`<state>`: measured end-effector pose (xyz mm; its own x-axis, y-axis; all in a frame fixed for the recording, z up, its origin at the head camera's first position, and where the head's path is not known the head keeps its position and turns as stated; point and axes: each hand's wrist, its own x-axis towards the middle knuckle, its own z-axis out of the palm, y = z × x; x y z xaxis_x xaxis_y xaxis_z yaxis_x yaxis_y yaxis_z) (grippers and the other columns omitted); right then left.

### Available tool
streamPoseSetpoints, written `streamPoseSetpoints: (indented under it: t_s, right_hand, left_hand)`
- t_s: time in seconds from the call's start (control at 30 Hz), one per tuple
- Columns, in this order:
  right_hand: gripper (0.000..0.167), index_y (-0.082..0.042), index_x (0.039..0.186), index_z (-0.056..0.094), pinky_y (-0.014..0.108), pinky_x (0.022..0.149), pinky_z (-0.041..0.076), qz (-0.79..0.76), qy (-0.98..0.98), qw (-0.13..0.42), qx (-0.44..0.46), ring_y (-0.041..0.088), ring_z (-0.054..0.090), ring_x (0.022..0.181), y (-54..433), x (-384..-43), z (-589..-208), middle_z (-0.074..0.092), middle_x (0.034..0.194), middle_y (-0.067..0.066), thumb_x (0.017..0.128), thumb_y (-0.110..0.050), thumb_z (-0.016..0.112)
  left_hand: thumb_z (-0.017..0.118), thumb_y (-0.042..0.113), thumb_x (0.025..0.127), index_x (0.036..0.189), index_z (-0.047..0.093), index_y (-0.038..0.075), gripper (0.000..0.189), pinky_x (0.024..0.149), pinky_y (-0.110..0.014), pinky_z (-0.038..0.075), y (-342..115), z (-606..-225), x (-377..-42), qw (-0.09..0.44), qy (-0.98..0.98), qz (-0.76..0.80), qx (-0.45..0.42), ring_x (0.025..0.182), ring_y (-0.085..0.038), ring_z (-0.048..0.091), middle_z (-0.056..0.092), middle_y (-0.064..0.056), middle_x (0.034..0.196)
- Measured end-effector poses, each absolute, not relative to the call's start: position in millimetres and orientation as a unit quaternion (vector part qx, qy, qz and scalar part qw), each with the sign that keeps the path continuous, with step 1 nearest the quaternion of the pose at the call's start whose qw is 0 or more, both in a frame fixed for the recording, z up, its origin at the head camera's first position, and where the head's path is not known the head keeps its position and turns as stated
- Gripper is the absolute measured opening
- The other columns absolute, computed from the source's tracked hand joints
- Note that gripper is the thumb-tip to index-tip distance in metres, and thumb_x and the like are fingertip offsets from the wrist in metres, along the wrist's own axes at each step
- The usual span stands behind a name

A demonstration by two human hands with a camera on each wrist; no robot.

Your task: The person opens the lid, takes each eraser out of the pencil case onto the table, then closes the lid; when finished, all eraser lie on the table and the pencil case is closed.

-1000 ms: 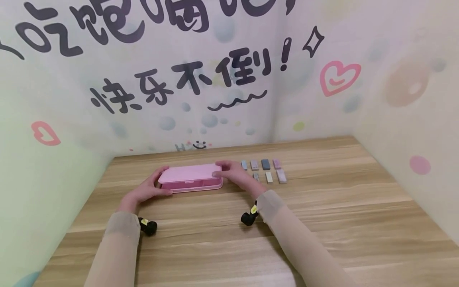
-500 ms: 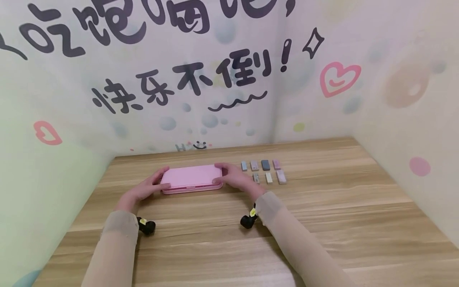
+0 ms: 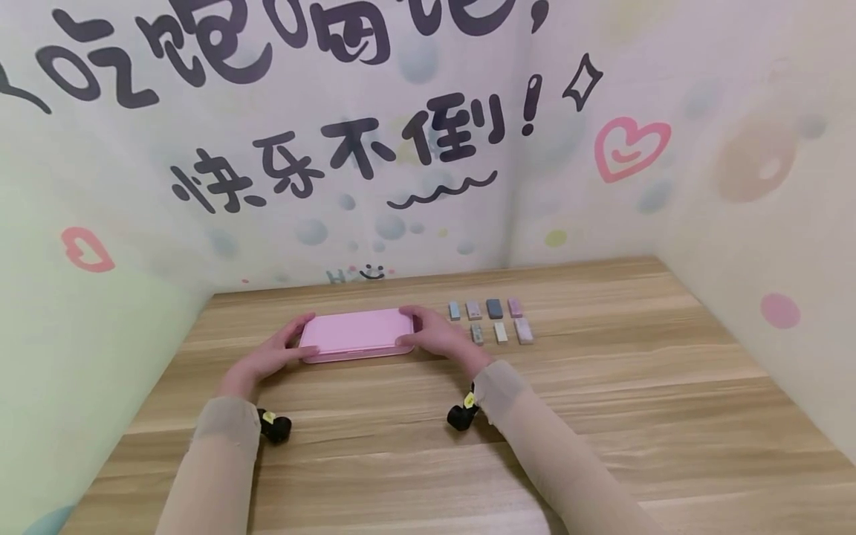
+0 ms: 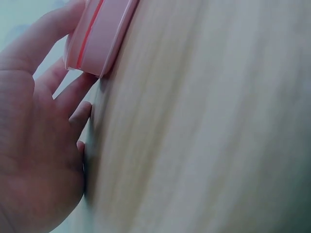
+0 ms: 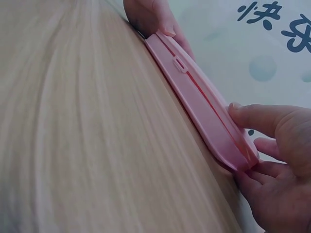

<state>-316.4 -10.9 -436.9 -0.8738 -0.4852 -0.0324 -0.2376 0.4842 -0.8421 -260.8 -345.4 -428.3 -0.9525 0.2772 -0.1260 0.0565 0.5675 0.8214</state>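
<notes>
A pink pencil case (image 3: 357,332) lies flat on the wooden table, its lid lowered over the base. My left hand (image 3: 267,358) holds its left end, thumb on the front edge and fingers around the back. The right end is held by my right hand (image 3: 438,334) in the same way. In the right wrist view the pencil case (image 5: 199,109) shows a thin red seam between lid and base, with a small latch (image 5: 180,64) on the front. The left wrist view shows the left hand (image 4: 41,131) at one end of the case (image 4: 104,36). The case's inside is hidden.
Right of the case, small blocks lie in two rows, among them a dark blue block (image 3: 494,308), a white block (image 3: 501,333) and a pale purple block (image 3: 524,331). A printed wall cloth (image 3: 428,223) rises behind the wooden table (image 3: 374,468).
The lid of the pencil case has come down from partly raised to resting on the base. Both thumbs have moved with it, and the hands stay at its ends. The small blocks have not moved.
</notes>
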Motion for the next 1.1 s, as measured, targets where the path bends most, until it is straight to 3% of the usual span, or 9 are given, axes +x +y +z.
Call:
streamPoseSetpoints:
  t_s: [0.3,0.63,0.87,1.1]
  right_hand:
    - [0.069,-0.011,0.145,0.044,0.036,0.11,0.031,-0.446,0.856,0.135,-0.224,0.024,0.037,0.137,-16,-312,-432,0.043,0.148,0.01,0.085,-0.027,0.076]
    - [0.067,-0.005,0.145,0.044,0.037,0.109,0.033,-0.415,0.872,0.139,-0.221,0.026,0.04,0.135,-13,-309,-420,0.045,0.146,0.014,0.087,-0.022,0.074]
    - [0.066,-0.002,0.142,0.046,0.038,0.108,0.035,-0.416,0.872,0.131,-0.222,0.027,0.043,0.132,-9,-314,-419,0.047,0.143,0.017,0.085,-0.017,0.075]
    - [0.065,-0.003,0.142,0.047,0.038,0.108,0.035,-0.423,0.868,0.137,-0.222,0.027,0.043,0.132,-10,-316,-422,0.047,0.143,0.016,0.085,-0.017,0.075]
  left_hand:
    - [0.068,0.036,0.09,0.156,0.014,0.013,0.088,0.11,-0.064,0.008,-347,-428,-255,0.119,0.893,0.428,0.076,0.144,-0.044,0.003,0.008,-0.023,0.159]
    - [0.069,0.036,0.09,0.156,0.016,0.016,0.087,0.109,-0.065,0.008,-342,-426,-256,0.127,0.891,0.429,0.074,0.143,-0.044,0.004,0.009,-0.023,0.159]
    - [0.07,0.039,0.088,0.156,0.018,0.016,0.089,0.107,-0.069,0.0,-339,-429,-266,0.13,0.899,0.411,0.075,0.143,-0.046,0.001,0.013,-0.022,0.159]
    - [0.07,0.038,0.088,0.156,0.017,0.015,0.089,0.107,-0.068,0.002,-343,-432,-268,0.128,0.896,0.418,0.078,0.143,-0.045,0.001,0.013,-0.022,0.159]
